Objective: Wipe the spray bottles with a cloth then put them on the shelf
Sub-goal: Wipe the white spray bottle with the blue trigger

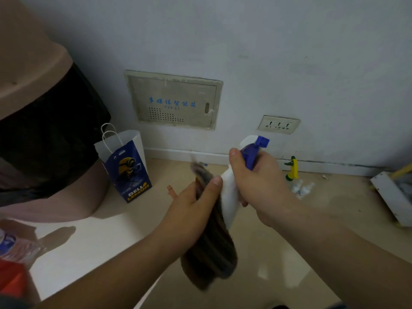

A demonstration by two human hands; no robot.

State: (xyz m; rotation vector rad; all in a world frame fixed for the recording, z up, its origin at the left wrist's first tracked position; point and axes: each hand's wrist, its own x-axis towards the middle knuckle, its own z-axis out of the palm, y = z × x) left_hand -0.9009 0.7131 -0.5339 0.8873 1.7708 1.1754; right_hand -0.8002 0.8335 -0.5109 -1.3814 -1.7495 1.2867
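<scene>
My right hand [260, 181] grips a white spray bottle [229, 197] with a blue trigger head [254, 150] around its neck, holding it tilted above the floor. My left hand [194, 206] holds a dark brown cloth [211, 248] pressed against the bottle's left side; the cloth hangs down below the hand. A yellow and green spray bottle [293, 169] stands on the floor by the wall, with two small clear bottles [302, 188] lying next to it. No shelf is clearly in view.
A blue and white paper bag [126, 166] stands by the wall at left. A large brown bin with a black liner [44, 130] fills the left side. A white metal frame [392, 197] lies at the right. The wall holds a panel box [174, 101] and a socket [278, 124].
</scene>
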